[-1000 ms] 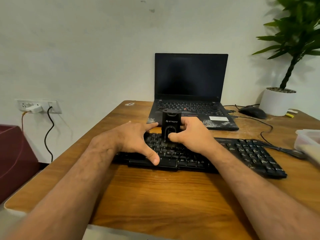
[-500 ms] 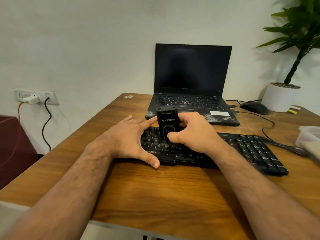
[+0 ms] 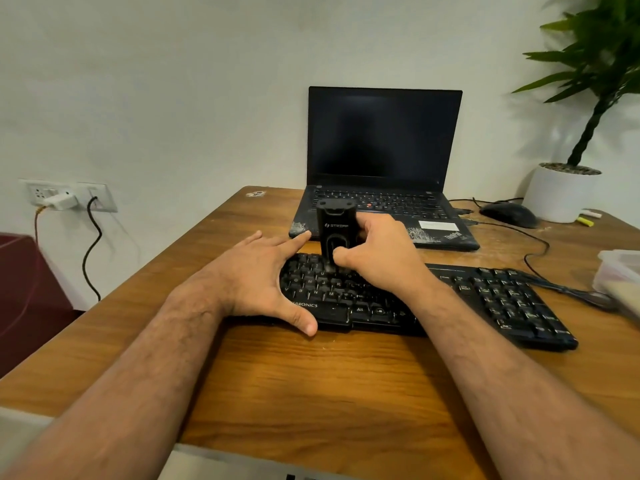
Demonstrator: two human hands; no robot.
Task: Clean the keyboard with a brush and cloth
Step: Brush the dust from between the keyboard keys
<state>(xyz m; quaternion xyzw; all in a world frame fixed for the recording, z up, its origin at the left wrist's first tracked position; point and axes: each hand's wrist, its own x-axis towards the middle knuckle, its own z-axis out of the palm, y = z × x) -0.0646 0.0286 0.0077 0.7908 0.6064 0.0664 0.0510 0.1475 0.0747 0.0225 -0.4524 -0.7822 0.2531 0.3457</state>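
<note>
A black keyboard (image 3: 491, 299) lies across the wooden desk (image 3: 329, 382) in front of me. My right hand (image 3: 377, 254) grips a black block-shaped brush tool (image 3: 335, 225) that stands upright with its lower end on the keys left of the keyboard's middle. My left hand (image 3: 259, 275) lies spread and flat over the keyboard's left end, thumb at the front edge, fingers straight toward the back edge. The brush's bristles are hidden behind my right thumb. No cloth is in view.
An open black laptop (image 3: 381, 161) stands just behind the keyboard. A black mouse (image 3: 509, 214) and a white plant pot (image 3: 561, 192) sit at the back right. A pale plastic box (image 3: 620, 271) is at the right edge, beside the keyboard cable.
My view has dipped and shifted a little, so the desk items sit lower in the frame. Both hands and the brush keep nearly the same place on the keyboard.
</note>
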